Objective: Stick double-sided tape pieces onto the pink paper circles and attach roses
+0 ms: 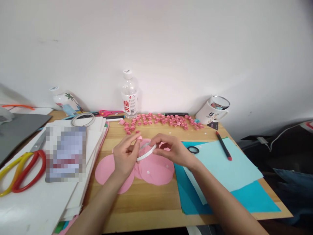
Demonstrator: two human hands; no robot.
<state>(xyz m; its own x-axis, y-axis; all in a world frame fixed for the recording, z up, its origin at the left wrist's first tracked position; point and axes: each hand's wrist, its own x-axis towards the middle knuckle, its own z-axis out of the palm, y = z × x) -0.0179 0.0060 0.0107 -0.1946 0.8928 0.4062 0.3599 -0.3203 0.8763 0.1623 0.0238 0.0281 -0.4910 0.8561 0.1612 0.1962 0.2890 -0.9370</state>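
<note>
Left hand: its grip pinches a pink piece between thumb and fingers; whether it also touches the tape, I cannot tell.
Right hand: its grip grasps the tape at the right side of the roll, thumb and fingers on the rim.
Tape: a white roll, tilted, between the hands and above the discs.
Discs: pink, flat, overlapping on the bench, with small white bits on them.
Curls: many small pink ones, along the far side, mostly between bottle and mug.
Right side: a pale sheet over a blue sheet; a pen lies across the pale sheet's far edge, a black ring near its left corner.
Left side: a stack of paper bears scissors, a blurred-out item and, at its far end, another roll.
</note>
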